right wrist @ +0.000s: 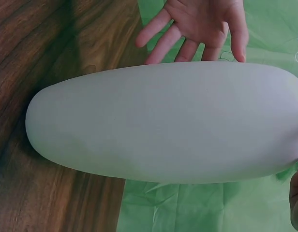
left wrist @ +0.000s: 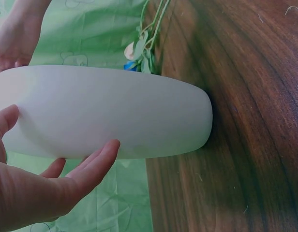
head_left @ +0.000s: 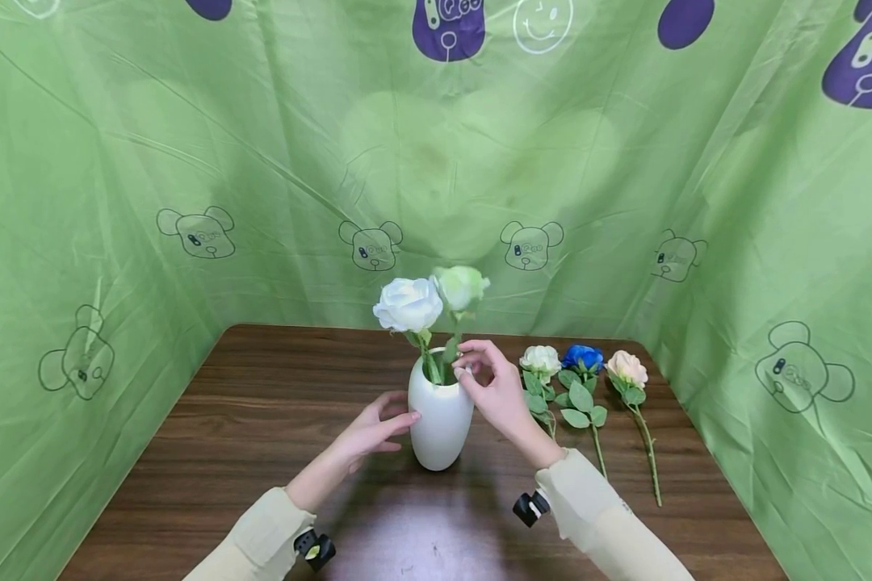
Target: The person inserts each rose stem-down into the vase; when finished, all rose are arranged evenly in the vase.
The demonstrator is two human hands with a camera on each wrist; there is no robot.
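Observation:
A white vase (head_left: pixel 439 428) stands upright on the wooden table. A white rose (head_left: pixel 408 305) leans left out of its mouth, and a pale green rose (head_left: pixel 461 286), slightly blurred, rises beside it. At the vase's rim, the thumb and fingers of my right hand (head_left: pixel 496 387) pinch the green rose low on its stem. My left hand (head_left: pixel 378 425) is spread with relaxed fingers at the vase's left side, thumb toward the front. In the left wrist view its fingertips (left wrist: pixel 110 147) lie right along the vase wall. The stem ends are hidden inside the vase.
To the right on the table (head_left: pixel 276 420) lie a cream-white rose (head_left: pixel 541 361), a blue rose (head_left: pixel 583 357) and a pale pink rose (head_left: pixel 628 369), heads toward the back. A green printed cloth (head_left: pixel 298 161) encloses the table at the back and both sides.

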